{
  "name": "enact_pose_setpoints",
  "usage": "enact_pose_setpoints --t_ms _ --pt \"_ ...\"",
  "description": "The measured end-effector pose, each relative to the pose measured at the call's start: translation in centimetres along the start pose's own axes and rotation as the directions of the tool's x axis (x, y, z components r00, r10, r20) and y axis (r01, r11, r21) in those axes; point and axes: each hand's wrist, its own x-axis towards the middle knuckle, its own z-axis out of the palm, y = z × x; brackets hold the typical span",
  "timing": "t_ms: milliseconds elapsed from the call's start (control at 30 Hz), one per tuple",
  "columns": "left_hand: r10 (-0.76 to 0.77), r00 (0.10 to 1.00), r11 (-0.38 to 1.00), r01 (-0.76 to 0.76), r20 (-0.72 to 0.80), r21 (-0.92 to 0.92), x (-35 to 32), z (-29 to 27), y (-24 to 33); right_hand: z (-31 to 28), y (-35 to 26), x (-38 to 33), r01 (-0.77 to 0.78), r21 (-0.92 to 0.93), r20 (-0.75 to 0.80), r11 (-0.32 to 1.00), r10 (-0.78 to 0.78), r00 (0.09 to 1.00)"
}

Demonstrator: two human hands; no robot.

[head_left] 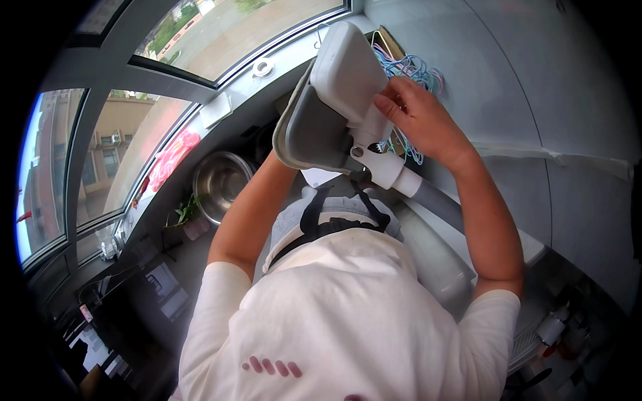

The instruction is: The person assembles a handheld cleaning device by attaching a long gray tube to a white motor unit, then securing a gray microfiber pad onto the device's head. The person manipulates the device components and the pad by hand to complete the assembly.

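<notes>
Near the window, the right hand (418, 113) grips a white mop head (341, 93); the left hand is hidden behind it, beside a steel bowl (219, 182).

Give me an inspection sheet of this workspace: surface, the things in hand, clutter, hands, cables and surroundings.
Surface: grey wall ahead, with a taped seam; no worktop seen.
Job's things: white mop head with a grey pad folded against it, on a white joint leading to a grey pole.
Clutter: bundle of pastel hangers on the wall behind the mop; steel bowl; small potted plant; pink cloth on the sill.
Hands: right hand rests on the mop head near the joint; left hand hidden behind the pad, only its forearm shows.
Cables: nothing seen.
Surroundings: windows at left with buildings outside; dim floor below, items unclear.
</notes>
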Motion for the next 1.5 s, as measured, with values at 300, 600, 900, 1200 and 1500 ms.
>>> enact_pose_setpoints --t_ms 300,600,900,1200,1500 --pt "0.013 0.996 1.000 -0.012 0.084 -0.018 2.7 0.5 0.4 -4.5 -1.1 -0.8 -0.197 -0.190 -0.060 0.962 0.189 0.980" --pt "0.017 0.993 0.999 -0.014 0.113 -0.028 3.3 0.9 1.0 -6.5 -1.3 -0.9 -0.058 0.108 -0.238 0.992 0.083 0.968" --pt "0.016 0.991 0.998 -0.008 0.135 -0.064 2.4 0.3 0.9 -10.2 -2.0 -7.4 -0.041 0.159 -0.383 0.986 0.100 0.918" --pt "0.000 0.976 0.985 0.037 0.217 -0.167 1.3 -2.2 -0.2 -9.6 3.5 -26.9 -0.075 0.491 -0.772 0.868 0.473 0.425" --pt "-0.148 0.951 0.666 0.298 0.270 -0.684 -1.5 -2.9 -1.5 -0.1 2.9 -36.7 0.297 0.633 -0.715 0.715 0.687 -0.131"
